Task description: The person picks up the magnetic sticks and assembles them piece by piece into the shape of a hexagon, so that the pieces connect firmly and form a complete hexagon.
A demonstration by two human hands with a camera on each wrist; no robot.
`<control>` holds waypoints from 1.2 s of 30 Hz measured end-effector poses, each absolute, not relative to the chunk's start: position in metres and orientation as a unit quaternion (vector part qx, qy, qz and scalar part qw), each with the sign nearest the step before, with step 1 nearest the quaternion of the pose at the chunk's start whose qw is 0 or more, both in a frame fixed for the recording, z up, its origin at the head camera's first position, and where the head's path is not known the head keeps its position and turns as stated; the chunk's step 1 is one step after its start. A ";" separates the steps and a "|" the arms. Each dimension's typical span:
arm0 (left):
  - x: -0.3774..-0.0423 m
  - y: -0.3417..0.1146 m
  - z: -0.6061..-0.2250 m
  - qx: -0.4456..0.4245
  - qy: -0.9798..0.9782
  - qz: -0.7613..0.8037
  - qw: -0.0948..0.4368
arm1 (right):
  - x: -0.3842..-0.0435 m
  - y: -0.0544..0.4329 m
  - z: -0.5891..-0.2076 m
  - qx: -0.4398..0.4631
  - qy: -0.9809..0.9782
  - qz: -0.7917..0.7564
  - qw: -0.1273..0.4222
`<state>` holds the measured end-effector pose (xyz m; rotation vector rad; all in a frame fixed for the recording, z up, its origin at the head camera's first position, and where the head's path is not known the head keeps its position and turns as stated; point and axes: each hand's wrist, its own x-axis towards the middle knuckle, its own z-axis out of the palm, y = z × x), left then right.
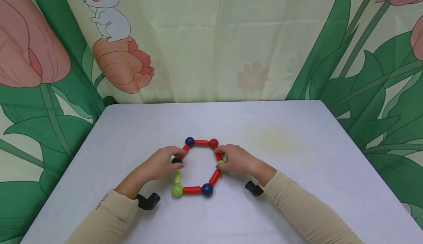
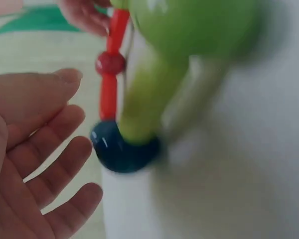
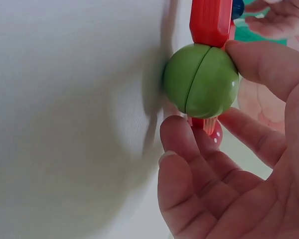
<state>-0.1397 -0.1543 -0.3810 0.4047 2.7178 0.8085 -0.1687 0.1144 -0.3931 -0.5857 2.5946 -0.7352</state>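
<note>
A closed ring of coloured balls joined by rods lies on the white table. My left hand (image 1: pixel 164 162) is at its left side, thumb and fingers spread about a dark ball (image 1: pixel 176 160); in the left wrist view the relaxed fingertips come right beside that dark ball (image 2: pixel 124 149). A yellow-green rod (image 1: pixel 177 176) links it to a green ball (image 1: pixel 177 190) at the near left. On the opposite side my right hand (image 1: pixel 238 160) holds a second green ball (image 3: pixel 202 80) between thumb and fingers, with a red rod (image 3: pixel 211 22) attached to it.
At the ring's far side are a blue ball (image 1: pixel 190 142) and a red ball (image 1: pixel 213 143); another blue ball (image 1: pixel 207 189) is at the near side. Under them is the white tabletop (image 1: pixel 297 200), with a patterned curtain (image 1: pixel 214 53) hanging behind it.
</note>
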 end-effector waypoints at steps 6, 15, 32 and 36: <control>-0.144 -0.165 -0.390 0.158 0.935 0.275 0.158 | -0.171 0.118 -0.394 -0.208 0.928 -0.252 0.179; -0.143 -0.167 -0.401 0.192 0.924 0.283 0.171 | -0.173 0.124 -0.395 -0.185 0.935 -0.253 0.168; -0.147 -0.152 -0.401 0.199 0.933 0.261 0.148 | -0.165 0.128 -0.399 -0.148 0.953 -0.207 0.162; -0.147 -0.147 -0.401 0.180 0.937 0.264 0.143 | -0.164 0.133 -0.399 -0.137 0.954 -0.211 0.161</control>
